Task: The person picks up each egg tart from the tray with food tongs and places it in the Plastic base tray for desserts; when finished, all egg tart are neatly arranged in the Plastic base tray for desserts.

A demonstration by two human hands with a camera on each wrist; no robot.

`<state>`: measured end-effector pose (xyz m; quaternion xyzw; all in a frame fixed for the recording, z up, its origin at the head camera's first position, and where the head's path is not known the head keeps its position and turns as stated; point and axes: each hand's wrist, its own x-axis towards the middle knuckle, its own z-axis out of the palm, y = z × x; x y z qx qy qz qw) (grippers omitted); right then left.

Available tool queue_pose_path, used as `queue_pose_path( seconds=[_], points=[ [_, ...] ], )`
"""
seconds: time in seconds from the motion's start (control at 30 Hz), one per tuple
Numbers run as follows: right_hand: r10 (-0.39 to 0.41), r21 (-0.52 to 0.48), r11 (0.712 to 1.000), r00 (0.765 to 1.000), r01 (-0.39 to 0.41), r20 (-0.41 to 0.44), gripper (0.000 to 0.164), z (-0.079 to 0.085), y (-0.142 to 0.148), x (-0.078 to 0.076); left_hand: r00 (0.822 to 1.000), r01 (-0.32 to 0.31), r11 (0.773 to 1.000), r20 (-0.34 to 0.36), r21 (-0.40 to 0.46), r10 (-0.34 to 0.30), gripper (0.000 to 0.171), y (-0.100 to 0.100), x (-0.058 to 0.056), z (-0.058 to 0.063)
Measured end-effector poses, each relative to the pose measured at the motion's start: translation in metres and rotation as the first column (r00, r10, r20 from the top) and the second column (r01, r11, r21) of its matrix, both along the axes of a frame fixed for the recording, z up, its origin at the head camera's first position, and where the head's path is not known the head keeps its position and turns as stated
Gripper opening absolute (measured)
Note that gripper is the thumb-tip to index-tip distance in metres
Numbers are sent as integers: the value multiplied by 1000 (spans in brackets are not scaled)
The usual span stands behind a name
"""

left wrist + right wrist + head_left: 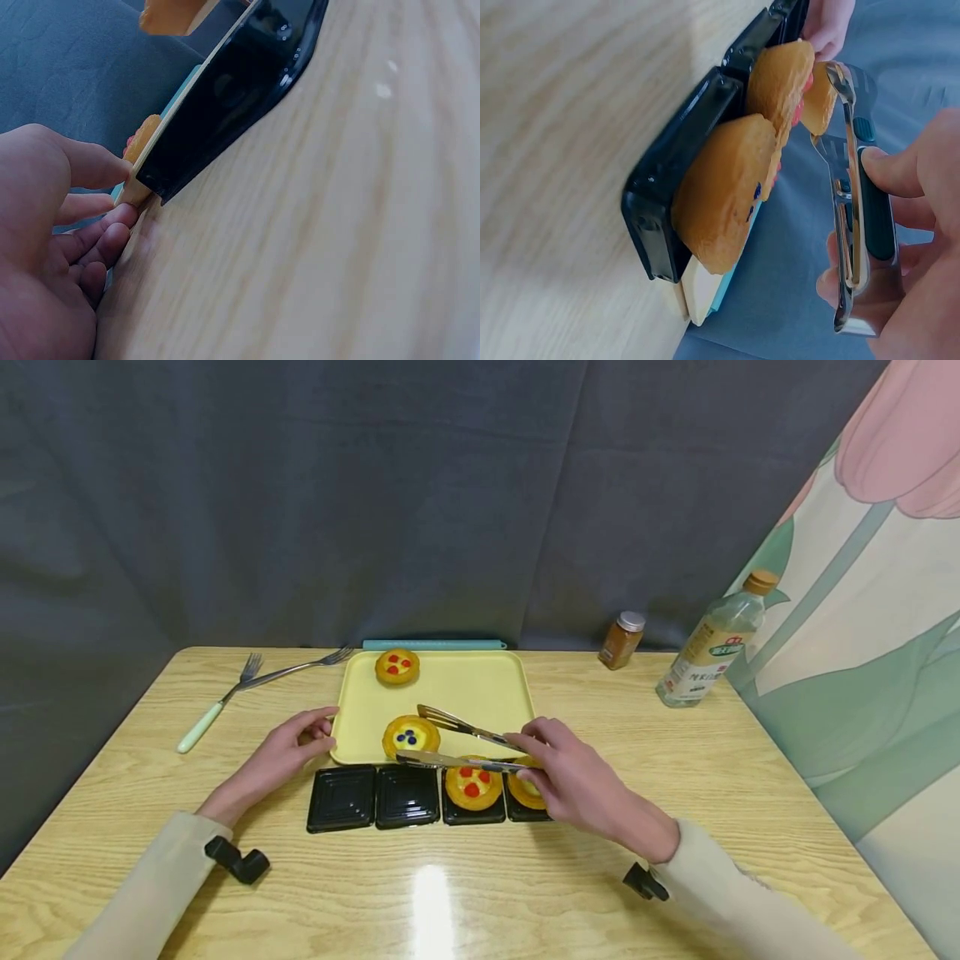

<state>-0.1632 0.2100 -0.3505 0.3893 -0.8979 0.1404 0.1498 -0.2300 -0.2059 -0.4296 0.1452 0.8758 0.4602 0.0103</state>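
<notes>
My right hand (pixel 581 777) grips metal serving tongs (pixel 859 217) with dark handle pads. Their arms are spread, and their ends reach across both sides of an egg tart with blueberries (pixel 406 735) at the near part of the yellow tray (pixel 480 685). At the tray's left edge, my left hand (pixel 288 747) holds the rim near the corner between thumb and fingers (pixel 112 217). A strawberry tart (pixel 397 667) lies at the tray's far left. Below the tongs, another strawberry tart (pixel 472 787) and a blueberry tart (pixel 724 195), partly hidden in the head view, sit in black plastic holders.
Two black holders (pixel 341 799) on the left are bare. Two forks (pixel 202 724) lie left of the tray, and a teal strip (pixel 435 644) runs behind it. A spice jar (pixel 622 641) and a labelled bottle (pixel 712 643) stand at the back right.
</notes>
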Motion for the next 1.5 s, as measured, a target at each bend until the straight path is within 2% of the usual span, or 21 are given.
queue_pose_path(
  seconds=[0.63,1.13,1.5],
  points=[
    [47,40,998,999,-48,16,45,-6,7,23,1000,0,1000,15,12,0,53,6,0,-3],
    [78,82,994,997,-77,0,48,-8,6,24,999,-1,1000,32,6,1,55,2,3,-2],
    [47,88,995,998,-51,50,47,-2,4,25,999,-4,1000,36,-17,5,55,-1,4,1]
  ],
)
